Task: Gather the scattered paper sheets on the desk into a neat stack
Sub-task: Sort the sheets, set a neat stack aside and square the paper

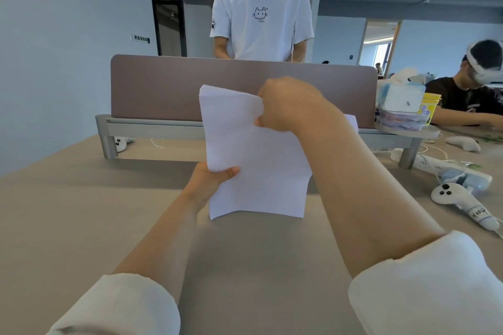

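Note:
A stack of white paper sheets (253, 171) is held upright above the beige desk (81, 212), its lower edge close to the desk top. My left hand (211, 179) grips the stack's lower left edge, thumb on the front. My right hand (288, 103) is closed on its upper right part. The top edges of the sheets look roughly aligned. A further bit of white paper (352, 121) shows behind my right forearm, mostly hidden.
A brown divider panel (163, 87) on a metal rail closes the desk's far side; a person in a white T-shirt stands behind it. At the right lie white controllers (462, 207), a power strip (435, 166), tissue packs (400, 98) and a seated person with a headset.

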`<state>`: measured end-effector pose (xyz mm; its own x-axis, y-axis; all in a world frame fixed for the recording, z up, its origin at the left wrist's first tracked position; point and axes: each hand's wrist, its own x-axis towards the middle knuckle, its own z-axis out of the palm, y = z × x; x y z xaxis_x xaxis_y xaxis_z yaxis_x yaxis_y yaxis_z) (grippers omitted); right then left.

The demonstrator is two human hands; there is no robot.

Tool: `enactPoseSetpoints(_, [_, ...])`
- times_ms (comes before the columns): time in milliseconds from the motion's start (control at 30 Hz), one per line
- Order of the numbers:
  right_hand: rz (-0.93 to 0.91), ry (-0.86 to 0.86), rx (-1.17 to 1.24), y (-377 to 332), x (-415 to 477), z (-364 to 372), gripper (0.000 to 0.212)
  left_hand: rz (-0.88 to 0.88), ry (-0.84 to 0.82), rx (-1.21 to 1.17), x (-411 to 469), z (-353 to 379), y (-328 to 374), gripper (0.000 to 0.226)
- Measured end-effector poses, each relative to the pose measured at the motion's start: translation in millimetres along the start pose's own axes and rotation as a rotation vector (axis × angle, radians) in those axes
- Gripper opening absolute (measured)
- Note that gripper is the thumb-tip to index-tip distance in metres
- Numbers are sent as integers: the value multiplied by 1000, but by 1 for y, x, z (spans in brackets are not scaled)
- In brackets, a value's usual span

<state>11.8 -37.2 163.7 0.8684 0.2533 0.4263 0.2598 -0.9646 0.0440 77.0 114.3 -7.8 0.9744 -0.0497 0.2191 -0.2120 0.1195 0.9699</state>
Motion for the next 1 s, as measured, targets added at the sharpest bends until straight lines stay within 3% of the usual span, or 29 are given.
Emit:
enactPoseSetpoints(133, [-23,132,71,11,-6,1,21,77,84,155,2,-8,10,25])
enactPoseSetpoints(200, [-9,116,228,24,-9,-1,21,191,289,380,10,-24,13,58])
enactPoseSetpoints(267, [26,103,451,41,-15,1,18,262,595,520,16,-43,11,95])
enactPoseSetpoints(333, [98,92,764,56,-23,11,6,257,812,406,15,-58,8,116])
enactPoseSetpoints(367, [147,92,927,63,-26,20,3,239,822,300,14,-64,5,118])
enactPoseSetpoints(400, [197,95,1053,70,-27,31,5,226,751,164,13,-67,3,112])
enactPoseSetpoints(467, [274,97,1197,82,-29,55,6,150,433,-81,12,-69,-1,78])
enactPoseSetpoints(500, [308,95,1236,88,-31,67,5,103,281,-134,11,-68,-2,58])
enactPoseSetpoints(567, [384,83,1269,96,-37,90,3,66,131,-153,5,-64,0,29])
enactPoseSetpoints(667, [474,108,1291,105,-47,119,8,99,105,-90,3,-54,3,17])
enactPoseSetpoints(767, [477,180,1341,111,-54,139,1,191,118,-58,3,-40,8,15])
enactPoseSetpoints(933, [480,168,1379,120,-58,154,15,230,123,-44,1,-29,8,11])
enactPoseSetpoints(1000, [494,159,1389,121,-59,157,18,174,103,-66,0,-32,2,24])
